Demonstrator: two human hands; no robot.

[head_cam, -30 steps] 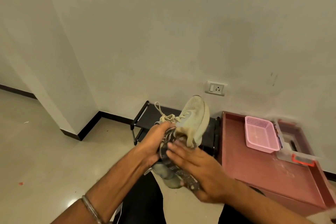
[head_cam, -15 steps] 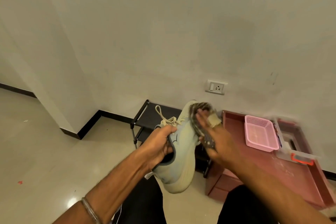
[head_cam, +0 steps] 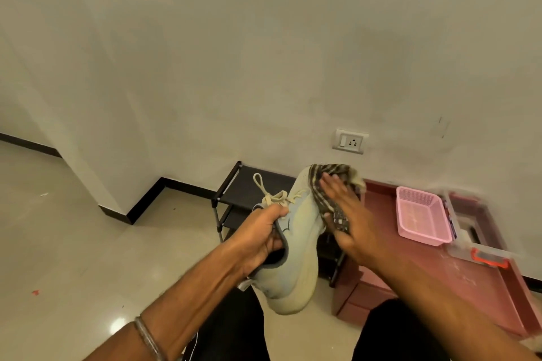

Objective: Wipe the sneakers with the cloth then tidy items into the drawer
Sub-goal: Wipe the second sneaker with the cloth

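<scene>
You are gripping the sneaker (head_cam: 296, 246) by its collar in your left hand (head_cam: 258, 239) while your right hand (head_cam: 349, 223) is pressing the cloth (head_cam: 325, 182) flat against its toe, so wiping is underway and the drawer tidying looks unstarted.

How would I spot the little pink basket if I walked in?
Find the wall socket, then look below and right to the low reddish cabinet. On its top sits the pink basket, an open mesh tray, unlike the clear box with an orange latch beside it.
</scene>
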